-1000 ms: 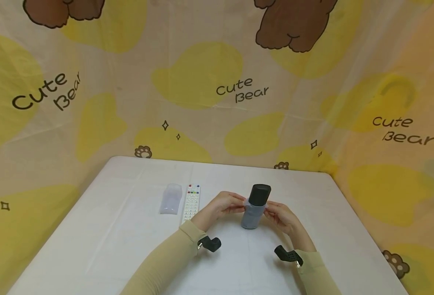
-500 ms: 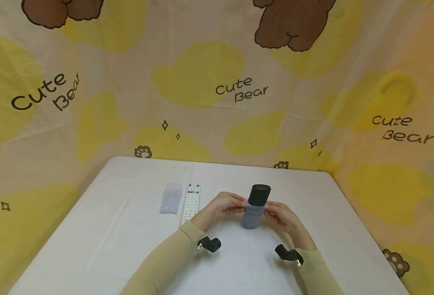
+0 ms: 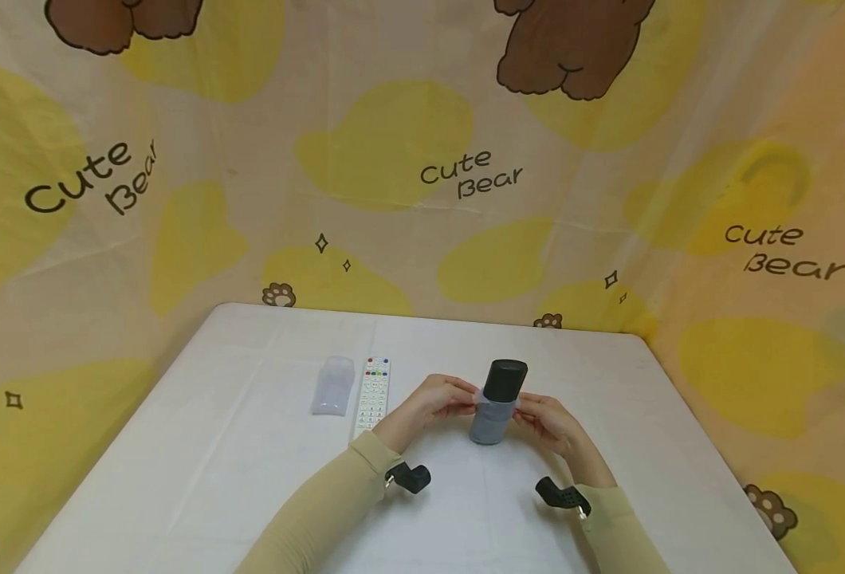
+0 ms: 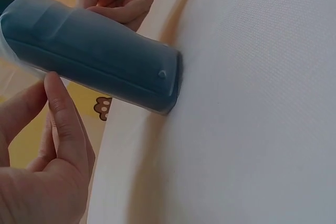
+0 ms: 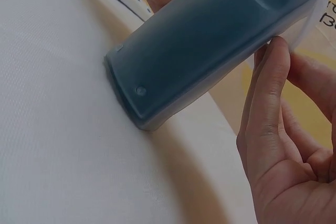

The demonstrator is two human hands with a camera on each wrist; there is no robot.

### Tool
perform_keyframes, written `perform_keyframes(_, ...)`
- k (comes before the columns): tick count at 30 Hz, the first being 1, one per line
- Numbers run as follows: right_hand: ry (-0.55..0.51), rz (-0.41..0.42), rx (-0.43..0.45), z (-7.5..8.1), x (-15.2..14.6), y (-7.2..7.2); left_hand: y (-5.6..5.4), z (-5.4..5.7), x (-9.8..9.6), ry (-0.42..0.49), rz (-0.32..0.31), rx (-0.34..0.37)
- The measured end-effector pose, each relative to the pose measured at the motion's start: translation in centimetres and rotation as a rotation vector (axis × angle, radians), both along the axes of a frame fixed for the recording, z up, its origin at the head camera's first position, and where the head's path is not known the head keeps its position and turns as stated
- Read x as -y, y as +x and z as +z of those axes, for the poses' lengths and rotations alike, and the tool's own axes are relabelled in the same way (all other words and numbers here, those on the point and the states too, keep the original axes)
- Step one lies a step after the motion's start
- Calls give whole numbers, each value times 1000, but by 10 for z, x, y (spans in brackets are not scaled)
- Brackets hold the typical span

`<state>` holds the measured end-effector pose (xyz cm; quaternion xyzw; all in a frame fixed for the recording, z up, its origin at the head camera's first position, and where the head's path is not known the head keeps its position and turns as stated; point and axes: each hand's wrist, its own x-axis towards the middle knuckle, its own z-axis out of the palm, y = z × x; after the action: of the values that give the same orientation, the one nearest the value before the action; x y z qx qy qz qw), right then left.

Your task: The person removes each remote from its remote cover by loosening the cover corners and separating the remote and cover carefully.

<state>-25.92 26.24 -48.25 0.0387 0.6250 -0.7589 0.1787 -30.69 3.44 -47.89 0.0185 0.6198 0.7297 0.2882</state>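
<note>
A translucent silicone sleeve (image 3: 491,422) stands upright on the table, tilted slightly. Inside it sits a black remote control (image 3: 505,379), its upper part sticking out of the top; its button side is not seen. My left hand (image 3: 440,399) pinches the sleeve's left rim between thumb and fingertip. On the opposite side, my right hand (image 3: 548,418) pinches the right rim. In both wrist views the sleeve (image 4: 100,51) fits closely around the dark body, with its lower end (image 5: 128,90) right at the white surface.
A white remote control (image 3: 373,395) with coloured buttons lies left of my left hand, partly hidden by the wrist. Beside it lies another translucent sleeve (image 3: 333,388), flat on the white table (image 3: 250,446). A patterned cloth (image 3: 379,159) hangs behind the table.
</note>
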Motion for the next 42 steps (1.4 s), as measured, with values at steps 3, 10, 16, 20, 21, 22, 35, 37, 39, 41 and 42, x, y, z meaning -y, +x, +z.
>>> perform_keyframes(3, 26, -12, 2, -2, 1, 1, 0, -3, 0, -18, 0, -14)
perform_keyframes(10, 36, 18, 36, -9, 0, 4, 2, -12, 4, -39, -22, -13)
perform_keyframes(16, -1, -7, 11, -12, 2, 3, 2, -10, 3, -47, 3, -36)
perform_keyframes(20, 6, -20, 24, -16, 2, 3, 2, -14, 3, -43, 4, -17)
perform_keyframes(21, 10, -19, 22, -17, 1, 3, 2, -15, 2, -40, 3, -14)
perform_keyframes(22, 13, -26, 25, -18, 1, 3, 2, -16, 2, -34, 3, -13)
perform_keyframes(35, -2, -5, 22, -20, -1, 2, 2, -21, 0, -50, 30, 3)
perform_keyframes(37, -8, -6, 29, -21, 0, 2, 1, -21, 0, -53, 29, 3)
perform_keyframes(39, -16, -9, 33, -22, 0, 2, 1, -22, 0, -53, 26, 4)
perform_keyframes(41, -26, -7, 30, -22, 1, 2, 1, -22, 0, -56, 23, 3)
perform_keyframes(42, -30, -6, 28, -23, 1, 2, 1, -22, 0, -57, 23, 5)
